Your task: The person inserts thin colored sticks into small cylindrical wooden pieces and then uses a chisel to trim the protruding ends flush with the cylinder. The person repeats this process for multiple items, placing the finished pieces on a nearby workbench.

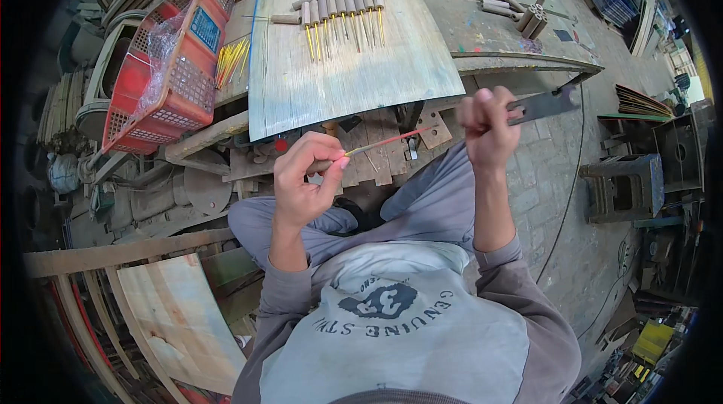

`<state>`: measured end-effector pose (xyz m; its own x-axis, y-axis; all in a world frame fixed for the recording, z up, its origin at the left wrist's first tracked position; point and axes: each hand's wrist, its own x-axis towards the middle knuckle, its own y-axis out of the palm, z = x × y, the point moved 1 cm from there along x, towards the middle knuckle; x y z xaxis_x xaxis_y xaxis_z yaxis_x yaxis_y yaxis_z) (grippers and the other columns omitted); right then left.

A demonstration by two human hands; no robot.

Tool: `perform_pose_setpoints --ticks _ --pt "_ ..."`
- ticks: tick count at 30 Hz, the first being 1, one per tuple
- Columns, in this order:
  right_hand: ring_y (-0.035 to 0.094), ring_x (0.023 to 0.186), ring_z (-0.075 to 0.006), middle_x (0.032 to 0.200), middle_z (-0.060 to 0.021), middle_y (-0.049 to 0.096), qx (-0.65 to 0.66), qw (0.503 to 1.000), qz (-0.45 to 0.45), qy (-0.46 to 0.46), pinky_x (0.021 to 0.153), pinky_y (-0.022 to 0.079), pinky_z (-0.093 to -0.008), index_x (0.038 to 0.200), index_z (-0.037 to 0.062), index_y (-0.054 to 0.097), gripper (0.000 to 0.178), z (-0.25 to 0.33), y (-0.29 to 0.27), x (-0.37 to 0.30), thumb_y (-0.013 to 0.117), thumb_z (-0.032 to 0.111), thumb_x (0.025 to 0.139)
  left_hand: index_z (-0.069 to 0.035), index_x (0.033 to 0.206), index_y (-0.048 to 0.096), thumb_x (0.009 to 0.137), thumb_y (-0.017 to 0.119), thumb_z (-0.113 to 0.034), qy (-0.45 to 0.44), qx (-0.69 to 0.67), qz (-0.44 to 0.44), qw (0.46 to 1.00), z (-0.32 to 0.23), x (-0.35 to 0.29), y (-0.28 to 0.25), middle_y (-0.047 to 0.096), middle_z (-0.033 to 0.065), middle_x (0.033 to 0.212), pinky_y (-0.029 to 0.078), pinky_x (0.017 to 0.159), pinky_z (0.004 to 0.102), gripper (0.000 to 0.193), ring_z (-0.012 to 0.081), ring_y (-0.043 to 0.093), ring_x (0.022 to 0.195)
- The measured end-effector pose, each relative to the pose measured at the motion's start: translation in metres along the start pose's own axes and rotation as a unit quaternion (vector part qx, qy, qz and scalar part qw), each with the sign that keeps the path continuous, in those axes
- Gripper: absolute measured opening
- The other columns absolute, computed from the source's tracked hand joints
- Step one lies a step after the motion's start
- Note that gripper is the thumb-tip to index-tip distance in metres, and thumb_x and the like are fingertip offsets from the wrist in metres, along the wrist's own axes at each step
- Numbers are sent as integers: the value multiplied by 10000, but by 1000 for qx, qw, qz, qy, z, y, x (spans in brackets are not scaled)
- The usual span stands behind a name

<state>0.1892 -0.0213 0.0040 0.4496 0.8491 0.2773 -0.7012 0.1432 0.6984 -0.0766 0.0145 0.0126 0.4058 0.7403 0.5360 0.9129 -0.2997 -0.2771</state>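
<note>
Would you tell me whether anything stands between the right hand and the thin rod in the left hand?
Nothing visible does: the right hand, holding a flat dark tool, has an open gap to the thin rod in the left hand. The wooden piece seems to lie below that gap.

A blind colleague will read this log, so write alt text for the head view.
A person's left hand holds a slim red-tipped rod while the right hand grips a flat dark tool. Beyond them, a row of pale-handled rods lies on a pale board, a red plastic crate to its left.
</note>
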Motion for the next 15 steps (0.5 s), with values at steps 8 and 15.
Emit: perform_pose_setpoints --ticks 8,15 --pt "364 473 -73 520 33 401 -365 917 137 -90 433 300 -247 590 59 357 332 7 11 1 583 -43 811 39 787 571 733 665 99 41 48 4 998 0 1 0 616 112 822 464 522 200 124 118 598 628" --pt "358 508 -62 537 44 387 -559 781 213 -179 444 270 -247 633 70 456 256 1 8 -7 621 -37 798 33 788 570 742 663 92 26 35 -4 999 -2 3 -4 618 104 823 433 510 185 120 96 565 591"
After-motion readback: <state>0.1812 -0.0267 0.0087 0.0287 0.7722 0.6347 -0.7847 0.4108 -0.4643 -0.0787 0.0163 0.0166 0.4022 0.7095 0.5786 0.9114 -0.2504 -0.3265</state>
